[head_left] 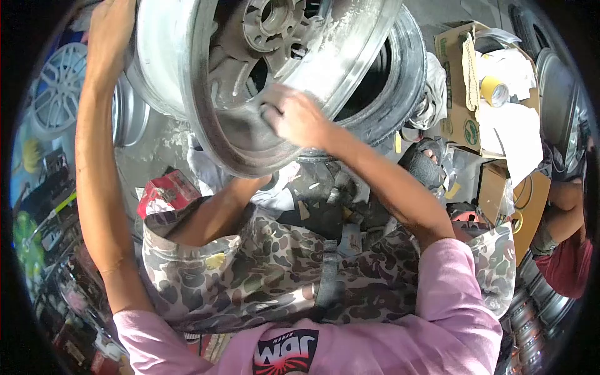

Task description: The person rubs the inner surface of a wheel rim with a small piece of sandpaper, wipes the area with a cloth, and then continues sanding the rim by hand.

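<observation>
A bare metal car wheel rim is tilted towards me at the top, its hollow inner barrel and spokes facing me. My right hand is inside the barrel, against its lower wall. Its fingers are curled round a small dark piece, too blurred to name. My left hand is at the rim's upper left edge; its fingers are cut off by the top of the view. Behind the rim lies a black tyre, dusty with grey.
Right of the tyre stands an open cardboard box with papers and a yellow tape roll. A red crumpled packet lies by my leg. Another spoked wheel is at the left. Another person's leg shows at the right edge, near stacked rims.
</observation>
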